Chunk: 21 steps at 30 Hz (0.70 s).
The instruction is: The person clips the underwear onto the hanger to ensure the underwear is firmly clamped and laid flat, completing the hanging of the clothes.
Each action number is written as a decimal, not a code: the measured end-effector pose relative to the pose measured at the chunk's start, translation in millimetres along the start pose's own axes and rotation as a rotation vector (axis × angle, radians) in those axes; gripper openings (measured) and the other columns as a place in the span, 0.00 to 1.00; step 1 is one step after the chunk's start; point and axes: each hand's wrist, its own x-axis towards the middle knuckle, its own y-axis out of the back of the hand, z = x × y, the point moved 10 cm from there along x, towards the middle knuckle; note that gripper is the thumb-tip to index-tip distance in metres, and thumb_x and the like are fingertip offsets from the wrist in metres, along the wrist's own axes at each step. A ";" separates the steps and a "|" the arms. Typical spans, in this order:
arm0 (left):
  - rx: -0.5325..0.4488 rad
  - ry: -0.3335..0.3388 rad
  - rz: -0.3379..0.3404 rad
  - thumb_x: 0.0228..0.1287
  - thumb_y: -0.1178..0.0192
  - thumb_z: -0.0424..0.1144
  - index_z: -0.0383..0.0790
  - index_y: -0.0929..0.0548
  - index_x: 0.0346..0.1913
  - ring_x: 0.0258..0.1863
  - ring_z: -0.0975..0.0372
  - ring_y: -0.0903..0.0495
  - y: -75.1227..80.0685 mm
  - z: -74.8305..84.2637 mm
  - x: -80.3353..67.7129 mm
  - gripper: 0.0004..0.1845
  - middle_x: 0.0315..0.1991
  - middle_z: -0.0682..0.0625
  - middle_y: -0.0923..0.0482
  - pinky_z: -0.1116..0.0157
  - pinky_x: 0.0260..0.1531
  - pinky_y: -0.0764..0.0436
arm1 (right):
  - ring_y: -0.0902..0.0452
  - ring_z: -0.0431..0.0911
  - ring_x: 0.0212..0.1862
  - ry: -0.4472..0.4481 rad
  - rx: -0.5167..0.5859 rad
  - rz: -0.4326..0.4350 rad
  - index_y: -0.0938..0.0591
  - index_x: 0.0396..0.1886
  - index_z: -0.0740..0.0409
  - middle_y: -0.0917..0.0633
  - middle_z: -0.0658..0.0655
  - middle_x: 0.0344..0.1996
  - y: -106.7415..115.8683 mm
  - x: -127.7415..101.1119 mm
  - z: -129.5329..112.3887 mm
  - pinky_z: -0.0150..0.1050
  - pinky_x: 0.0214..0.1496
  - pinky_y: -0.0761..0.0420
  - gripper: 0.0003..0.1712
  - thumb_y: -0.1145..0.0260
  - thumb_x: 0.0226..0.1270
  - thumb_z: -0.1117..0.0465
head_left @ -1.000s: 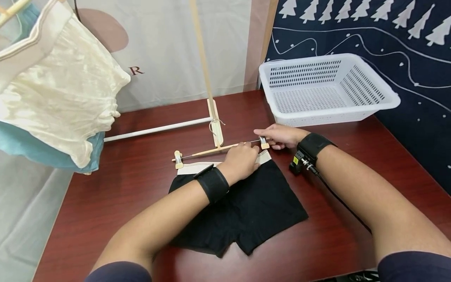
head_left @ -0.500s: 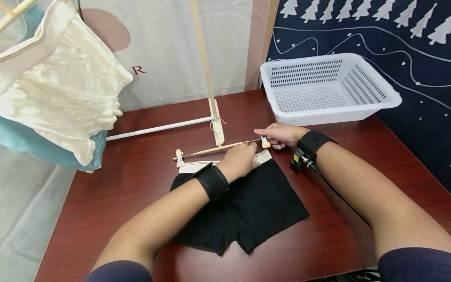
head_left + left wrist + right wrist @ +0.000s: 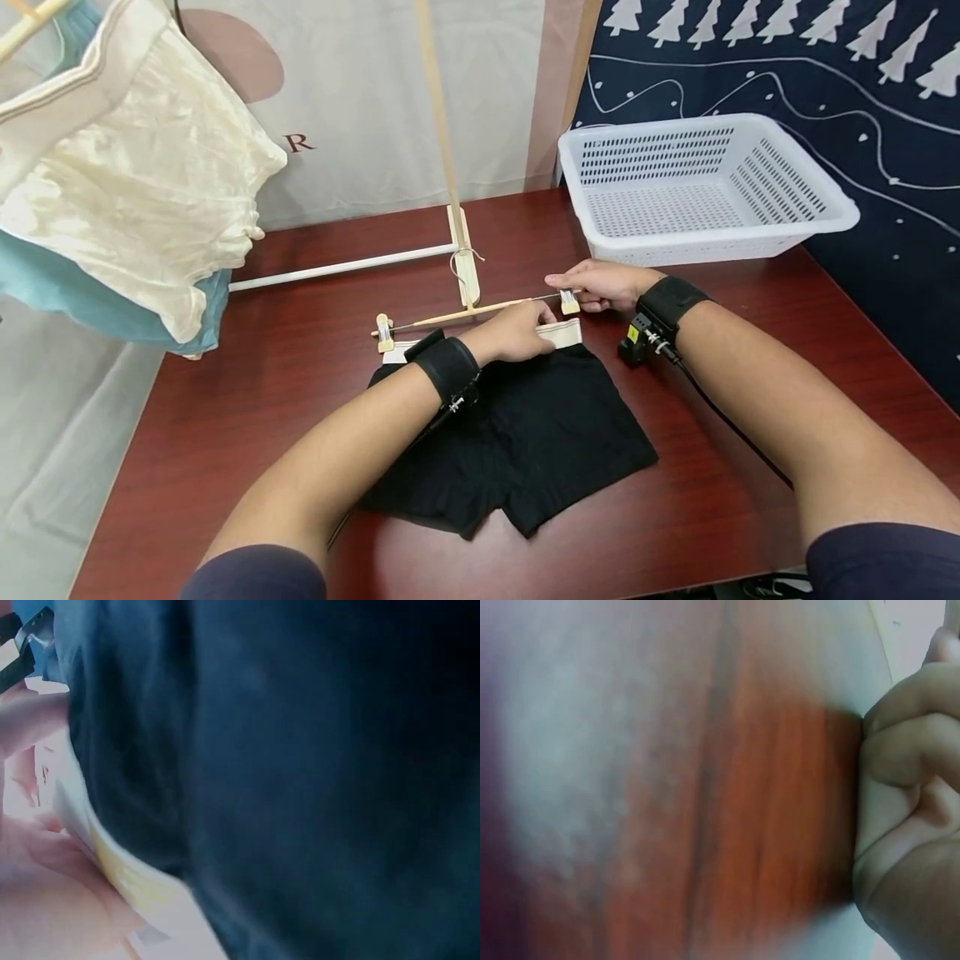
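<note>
Black shorts (image 3: 573, 433) with a pale waistband (image 3: 564, 334) lie flat on the table in the head view, legs toward me. My left hand (image 3: 513, 331) pinches the waistband near its right end; the left wrist view shows the black cloth (image 3: 300, 765) filling most of the frame beside the hand. Just beyond the waistband lies a wooden clip hanger (image 3: 442, 318). Its right clip (image 3: 570, 302) is gripped by my right hand (image 3: 609, 284), whose fingers are curled in the right wrist view. The left clip (image 3: 385, 335) sits by the waistband's left end; whether it touches cloth is unclear.
A white plastic basket (image 3: 697, 246) stands at the back right. Behind the hanger is a wooden stand (image 3: 465, 279) with an upright pole and a white bar (image 3: 345, 267). Cream shorts (image 3: 172, 167) and a blue garment (image 3: 97, 292) hang at the left.
My left hand has lifted and turned slightly, its thumb and fingers now on the waistband's edge. The right hand stays at the clip. The view has shifted a little.
</note>
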 end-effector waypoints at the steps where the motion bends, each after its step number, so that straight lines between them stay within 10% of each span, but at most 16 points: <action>1: -0.014 -0.001 0.002 0.66 0.36 0.40 0.37 0.19 0.51 0.40 0.61 0.22 0.2 0.2 0.7 0.15 0.45 0.47 0.17 0.69 0.43 0.26 | 0.43 0.40 0.14 0.004 -0.001 0.004 0.33 0.12 0.51 0.41 0.46 0.08 0.6 0.0 -0.3 0.32 0.22 0.42 0.30 0.46 0.79 0.50; 21: -0.123 -0.011 0.081 0.73 0.41 0.44 0.40 0.14 0.42 0.35 0.63 0.25 4.4 1.4 1.6 0.11 0.35 0.52 0.18 0.72 0.36 0.29 | 0.44 0.38 0.14 0.041 0.011 0.078 0.16 0.26 0.50 0.39 0.44 0.09 3.2 -3.0 -6.3 0.31 0.22 0.43 0.20 0.45 0.79 0.52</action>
